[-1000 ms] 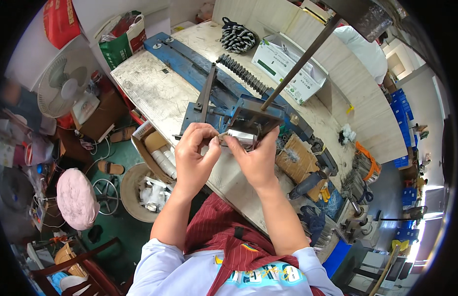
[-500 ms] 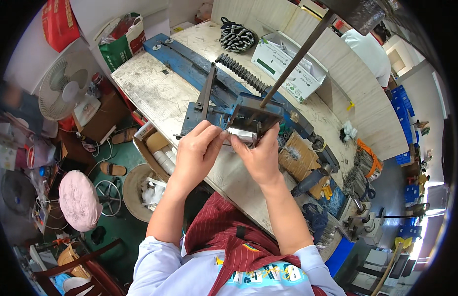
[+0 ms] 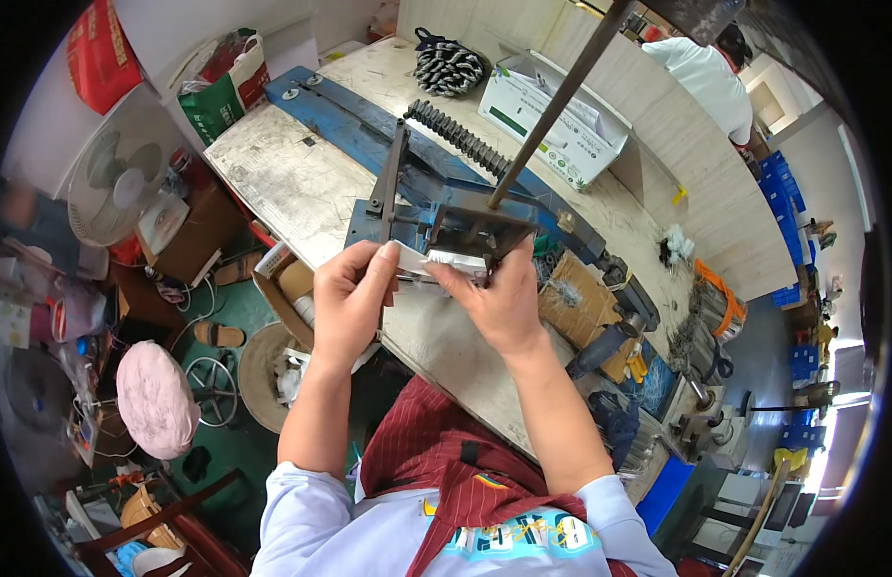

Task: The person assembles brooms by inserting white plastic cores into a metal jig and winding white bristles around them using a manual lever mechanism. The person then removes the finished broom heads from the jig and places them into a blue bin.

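A blue and dark metal fixture [image 3: 479, 223] with a box-like frame stands at the bench's front edge, and a long rod [image 3: 561, 101] rises from it. Along the frame's near side lies a white strip [image 3: 414, 260], of paper or tape, I cannot tell which. My left hand [image 3: 354, 293] pinches the strip's left end between thumb and fingers. Close by on the right, my right hand [image 3: 499, 300] is closed at the frame's near corner, its thumb against the strip and its other fingers partly hidden behind the frame. A dark lever [image 3: 392, 178] stands just beyond my left hand.
On the bench [image 3: 273, 178] are a black spring-like coil [image 3: 455, 139], a bundle of dark loops [image 3: 449, 67] and a white carton [image 3: 552, 120]. Cardboard [image 3: 580, 303] lies right of the fixture. A bin [image 3: 263, 375], stool [image 3: 157, 399] and fan [image 3: 119, 183] stand left. Another person [image 3: 701, 82] is behind the partition.
My left hand has moved left, away from my right hand, drawing out a length of white strip between them. My right hand stays at the frame. The view has shifted slightly.
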Action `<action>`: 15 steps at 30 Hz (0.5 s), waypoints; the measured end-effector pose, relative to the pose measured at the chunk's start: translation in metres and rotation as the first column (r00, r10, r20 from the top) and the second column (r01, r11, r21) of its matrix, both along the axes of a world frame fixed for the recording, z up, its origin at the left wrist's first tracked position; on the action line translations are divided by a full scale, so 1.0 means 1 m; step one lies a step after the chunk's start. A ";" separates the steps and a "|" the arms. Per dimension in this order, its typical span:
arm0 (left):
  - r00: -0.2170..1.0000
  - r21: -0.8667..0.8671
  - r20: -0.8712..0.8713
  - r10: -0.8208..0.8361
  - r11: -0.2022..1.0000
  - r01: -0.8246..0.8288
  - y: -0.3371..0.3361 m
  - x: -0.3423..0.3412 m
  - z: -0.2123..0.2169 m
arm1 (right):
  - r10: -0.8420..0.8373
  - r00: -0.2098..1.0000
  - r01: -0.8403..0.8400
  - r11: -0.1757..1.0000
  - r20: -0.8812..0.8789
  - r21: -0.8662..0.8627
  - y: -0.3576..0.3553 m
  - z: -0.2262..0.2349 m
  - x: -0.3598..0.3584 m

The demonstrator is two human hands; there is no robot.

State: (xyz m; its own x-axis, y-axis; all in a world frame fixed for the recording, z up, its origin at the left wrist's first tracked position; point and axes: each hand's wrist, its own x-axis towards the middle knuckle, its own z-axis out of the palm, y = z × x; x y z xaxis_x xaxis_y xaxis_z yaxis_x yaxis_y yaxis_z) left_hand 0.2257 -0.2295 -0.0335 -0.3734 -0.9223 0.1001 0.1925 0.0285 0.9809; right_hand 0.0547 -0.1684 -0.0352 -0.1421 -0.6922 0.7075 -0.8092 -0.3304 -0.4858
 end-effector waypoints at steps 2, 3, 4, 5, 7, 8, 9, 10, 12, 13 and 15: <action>1.000 0.022 0.000 0.012 1.000 -0.012 0.000 0.003 0.003 | 0.021 0.999 -0.021 1.000 0.038 0.007 0.000 -0.002 0.000; 1.000 0.012 -0.012 0.019 1.000 -0.019 -0.001 0.004 0.003 | 0.034 0.998 -0.034 0.999 0.058 0.009 0.000 -0.002 0.000; 0.999 0.002 -0.024 0.026 1.000 -0.026 -0.003 0.007 0.003 | 0.025 0.998 -0.026 1.000 0.051 0.004 0.000 -0.004 0.000; 0.997 0.010 -0.036 0.075 0.997 -0.075 -0.005 0.012 0.004 | 0.018 0.999 -0.018 1.000 0.044 -0.001 -0.001 -0.005 0.000; 0.984 0.027 -0.058 0.166 0.986 -0.165 -0.012 0.026 0.006 | 0.002 1.000 -0.002 1.000 0.016 0.005 -0.001 -0.004 0.000; 0.977 -0.010 -0.032 0.212 0.977 -0.213 -0.015 0.035 0.013 | -0.002 1.000 0.002 1.000 -0.006 0.016 -0.001 0.002 0.001; 0.973 -0.060 -0.008 0.232 0.971 -0.232 -0.018 0.046 0.015 | -0.004 1.000 0.005 1.000 -0.028 0.024 0.000 0.006 0.001; 0.964 -0.103 0.033 0.264 0.960 -0.260 -0.021 0.059 0.018 | -0.011 1.000 0.011 0.999 -0.004 0.038 0.000 0.007 0.001; 0.937 -0.136 0.056 0.345 0.932 -0.335 -0.033 0.094 0.015 | -0.026 0.999 0.023 0.998 0.044 0.065 0.002 0.010 0.001; 0.922 -0.176 0.111 0.371 0.920 -0.350 -0.036 0.112 0.012 | -0.019 0.999 0.016 0.997 0.049 0.071 0.002 0.010 -0.001; 0.889 -0.176 0.346 0.300 0.951 -0.253 -0.030 0.141 0.004 | -0.018 0.998 0.013 0.996 0.053 0.084 0.005 0.011 -0.006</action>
